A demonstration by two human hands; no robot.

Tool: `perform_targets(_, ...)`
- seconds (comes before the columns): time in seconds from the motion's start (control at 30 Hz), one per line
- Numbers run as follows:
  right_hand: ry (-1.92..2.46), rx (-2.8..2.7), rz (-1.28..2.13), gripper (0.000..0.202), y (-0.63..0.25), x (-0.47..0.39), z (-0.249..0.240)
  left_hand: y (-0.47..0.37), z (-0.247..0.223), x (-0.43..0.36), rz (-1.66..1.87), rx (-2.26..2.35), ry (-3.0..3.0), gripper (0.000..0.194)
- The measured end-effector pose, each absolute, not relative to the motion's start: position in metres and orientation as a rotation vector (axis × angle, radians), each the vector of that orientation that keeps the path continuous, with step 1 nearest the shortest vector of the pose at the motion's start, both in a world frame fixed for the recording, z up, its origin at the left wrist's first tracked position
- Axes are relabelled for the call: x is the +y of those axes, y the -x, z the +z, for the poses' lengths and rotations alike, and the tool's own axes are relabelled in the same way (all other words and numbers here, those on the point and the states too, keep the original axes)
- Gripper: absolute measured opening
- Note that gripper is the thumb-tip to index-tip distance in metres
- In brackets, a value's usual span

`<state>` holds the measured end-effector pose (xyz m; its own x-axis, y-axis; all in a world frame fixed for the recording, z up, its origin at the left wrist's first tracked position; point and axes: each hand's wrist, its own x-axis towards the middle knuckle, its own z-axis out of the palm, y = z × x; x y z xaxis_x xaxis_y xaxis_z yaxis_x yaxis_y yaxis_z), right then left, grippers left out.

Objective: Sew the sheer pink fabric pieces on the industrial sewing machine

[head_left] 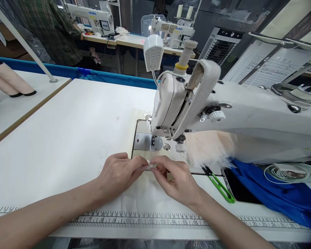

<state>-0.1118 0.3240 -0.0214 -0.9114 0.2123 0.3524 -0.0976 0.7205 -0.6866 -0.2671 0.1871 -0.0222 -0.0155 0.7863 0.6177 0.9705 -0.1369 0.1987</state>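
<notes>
My left hand and my right hand meet just in front of the needle plate of a white sewing machine. Both are closed, thumb and fingertips pinching a small, sheer whitish piece of material between them. Fingers cover much of it, so whether it is thin fabric or plastic is unclear. The presser foot stands over the plate, a little beyond my fingertips. To the right of my right hand lie green thread snips, their dark blades toward the machine.
Sheer peach fabric lies under the machine arm. A dark phone, blue cloth and coiled pale cord are at right. A printed ruler runs along the front edge. Behind, a person in a plaid sleeve stands near another machine.
</notes>
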Motion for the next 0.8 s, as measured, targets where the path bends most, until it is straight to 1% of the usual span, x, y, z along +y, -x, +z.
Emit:
perform_targets(0.43, 0.0, -2.37, 0.736, 0.011, 0.111, 0.324, -0.023, 0.267, -0.023, 0.184, -0.932, -1.854, 1.996, 0.011)
perform_targets(0.5, -0.047, -2.374, 0.618, 0.014, 0.11, 0.326, -0.025, 0.267, -0.023, 0.184, -0.945, -1.877, 2.005, 0.013)
perform_targets(0.6, -0.172, -2.433, 0.337, 0.021, 0.105, 0.328, -0.024, 0.264, -0.022, 0.183, -0.981, -1.946, 2.022, 0.015)
perform_targets(0.7, -0.33, -2.505, 0.14, 0.024, 0.095, 0.323, -0.008, 0.258, -0.016, 0.177, -1.059, -2.002, 2.057, 0.019)
perform_targets(0.77, -0.312, -2.599, 0.212, 0.022, 0.087, 0.316, 0.011, 0.251, -0.007, 0.171, -1.172, -2.103, 2.118, 0.02)
perform_targets(0.8, -0.249, -2.665, 0.33, 0.02, 0.084, 0.312, 0.021, 0.249, -0.002, 0.169, -1.251, -2.214, 2.17, 0.02)
